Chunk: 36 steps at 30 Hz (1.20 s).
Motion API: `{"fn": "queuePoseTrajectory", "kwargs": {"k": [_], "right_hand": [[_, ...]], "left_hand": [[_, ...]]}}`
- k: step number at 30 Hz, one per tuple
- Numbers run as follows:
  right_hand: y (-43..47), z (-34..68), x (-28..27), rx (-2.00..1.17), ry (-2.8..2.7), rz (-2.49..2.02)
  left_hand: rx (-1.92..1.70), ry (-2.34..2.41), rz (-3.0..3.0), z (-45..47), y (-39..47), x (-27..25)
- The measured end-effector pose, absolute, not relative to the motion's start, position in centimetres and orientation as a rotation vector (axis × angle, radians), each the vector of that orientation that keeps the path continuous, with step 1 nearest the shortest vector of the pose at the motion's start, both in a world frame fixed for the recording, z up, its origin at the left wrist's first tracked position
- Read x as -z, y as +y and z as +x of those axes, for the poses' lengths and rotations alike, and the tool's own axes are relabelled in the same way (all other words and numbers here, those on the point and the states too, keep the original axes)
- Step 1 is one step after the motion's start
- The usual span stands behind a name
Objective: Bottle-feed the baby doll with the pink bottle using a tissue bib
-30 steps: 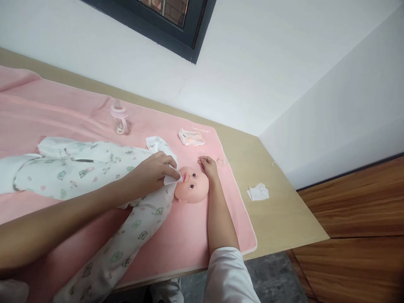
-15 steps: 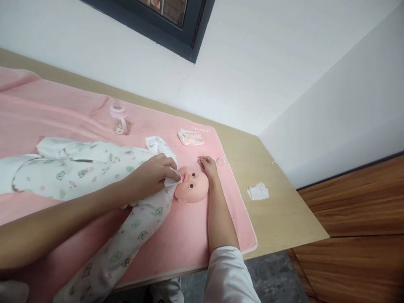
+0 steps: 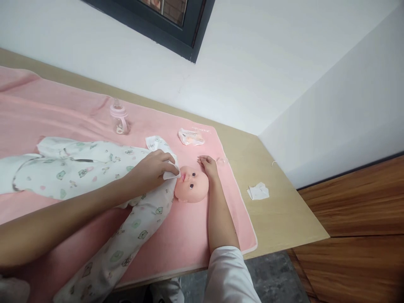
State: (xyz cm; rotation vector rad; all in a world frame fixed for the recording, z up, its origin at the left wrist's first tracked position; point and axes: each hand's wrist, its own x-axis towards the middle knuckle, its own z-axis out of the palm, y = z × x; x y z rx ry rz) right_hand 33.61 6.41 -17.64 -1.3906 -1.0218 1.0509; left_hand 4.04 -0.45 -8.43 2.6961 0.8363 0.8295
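Note:
A baby doll [image 3: 196, 188] lies on its back on a pink blanket [image 3: 186, 235], its head to the right. It wears a white suit [image 3: 94, 168] with printed animals. My left hand [image 3: 154, 168] reaches over the doll's chest and pinches a white tissue [image 3: 172, 173] close to its mouth. Whether the tissue touches the chin I cannot tell. Past the crown of the doll's head, my right hand [image 3: 207, 165] rests on the blanket with fingers stretched out and nothing in them.
A baby bottle [image 3: 120, 120] with a pink collar and handle stands on the blanket. Near it lies a tissue pack [image 3: 191, 137]. A clear small item [image 3: 221, 161] is beside my right wrist. Crumpled tissue [image 3: 259, 191] lies on the wooden table [image 3: 284, 219], below a dark window frame [image 3: 186, 42].
My left hand has drawn the tissue slightly left, off the doll's lips, so the mouth shows more. My right hand stays in place.

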Motion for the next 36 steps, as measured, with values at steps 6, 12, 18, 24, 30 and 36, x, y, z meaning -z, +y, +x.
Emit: {"fn": "queuePoseTrajectory", "kwargs": {"k": [6, 12, 18, 24, 30, 36], "right_hand": [[6.39, 33.6, 17.63, -1.055, -1.01, -1.395], [6.33, 33.61, 17.69, -1.044, -1.024, -1.391], [6.46, 33.68, 17.78, -1.045, -1.025, -1.394], [6.36, 33.62, 17.74, -1.036, -1.033, -1.405], [6.38, 33.65, 17.73, -1.047, -1.032, -1.407], [6.42, 33.71, 17.77, -1.043, -1.048, -1.395]], "left_hand": [[-0.869, 0.921, 2.695, 4.27, -0.41, 8.54], [-0.834, 0.902, 2.69, 4.21, -0.13, 8.59], [-0.796, 0.92, 2.727, 4.18, -0.01, 8.83], [-0.858, 0.867, 2.759, 4.43, 0.07, 9.27], [-0.841, 0.924, 2.753, 4.6, -0.1, 9.2], [-0.876, 0.772, 2.721, 4.28, -0.09, 9.4]]}}
